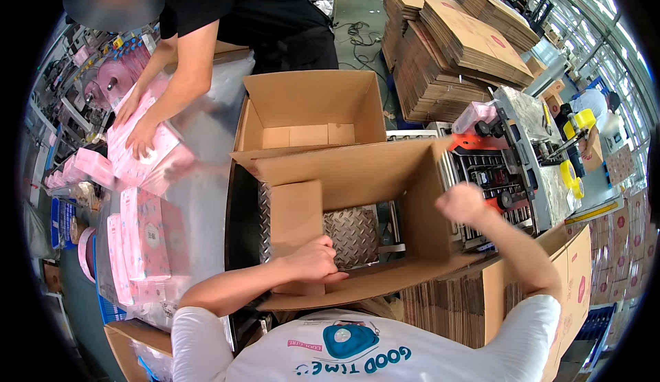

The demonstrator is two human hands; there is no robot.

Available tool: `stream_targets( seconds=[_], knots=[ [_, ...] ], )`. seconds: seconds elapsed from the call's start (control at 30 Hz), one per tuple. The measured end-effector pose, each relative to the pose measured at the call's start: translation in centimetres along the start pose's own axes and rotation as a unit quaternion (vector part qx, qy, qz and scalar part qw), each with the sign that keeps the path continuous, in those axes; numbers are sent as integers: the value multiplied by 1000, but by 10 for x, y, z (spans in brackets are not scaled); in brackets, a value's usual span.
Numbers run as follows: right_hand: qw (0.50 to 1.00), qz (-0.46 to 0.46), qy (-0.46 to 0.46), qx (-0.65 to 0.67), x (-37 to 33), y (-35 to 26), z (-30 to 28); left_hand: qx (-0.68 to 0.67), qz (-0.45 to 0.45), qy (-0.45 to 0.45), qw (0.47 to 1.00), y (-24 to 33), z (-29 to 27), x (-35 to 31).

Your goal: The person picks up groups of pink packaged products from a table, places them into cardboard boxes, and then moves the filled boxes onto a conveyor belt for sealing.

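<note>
An unsealed brown cardboard box [357, 176] stands in front of me, its bottom partly open so that a ridged metal plate [352, 234] shows through. Inside at the left, a cardboard flap [295, 210] is folded inward. My left hand [311, 260] lies over that flap's near part with curled fingers at its right edge; the fingertips are partly hidden. Beside the box's right wall, my right hand [462, 203] is closed in a fist, slightly blurred, with nothing seen in it. Just beyond stands a second open box [313, 107].
Across to the left, a co-worker's hands [143, 131] press on pink packages [148, 152]. More pink packs [144, 234] stand on the metal table [203, 196]. Flattened cartons [443, 306] are stacked near right; further stacks [454, 59] rise behind. A taping machine [491, 169] stands at right.
</note>
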State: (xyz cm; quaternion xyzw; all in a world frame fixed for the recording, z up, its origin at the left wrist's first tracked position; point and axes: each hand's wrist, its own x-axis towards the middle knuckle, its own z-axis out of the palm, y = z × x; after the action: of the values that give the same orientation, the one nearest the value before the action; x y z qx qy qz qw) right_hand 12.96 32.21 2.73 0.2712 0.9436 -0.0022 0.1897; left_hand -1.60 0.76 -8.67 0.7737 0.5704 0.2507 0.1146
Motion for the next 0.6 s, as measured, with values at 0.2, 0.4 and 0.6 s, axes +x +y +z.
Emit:
stream_targets(
  seconds=[0.2,0.4,0.6],
  knots=[
    [873,-206,-310,316,-32,33,100,18,-75,-42,996,-44,71,10],
    [795,-278,-462,278,-51,19,62,188,-129,222,948,-47,-78,74],
    [988,-84,50,118,0,6,93,325,-311,196,871,-111,-108,68]
  ],
)
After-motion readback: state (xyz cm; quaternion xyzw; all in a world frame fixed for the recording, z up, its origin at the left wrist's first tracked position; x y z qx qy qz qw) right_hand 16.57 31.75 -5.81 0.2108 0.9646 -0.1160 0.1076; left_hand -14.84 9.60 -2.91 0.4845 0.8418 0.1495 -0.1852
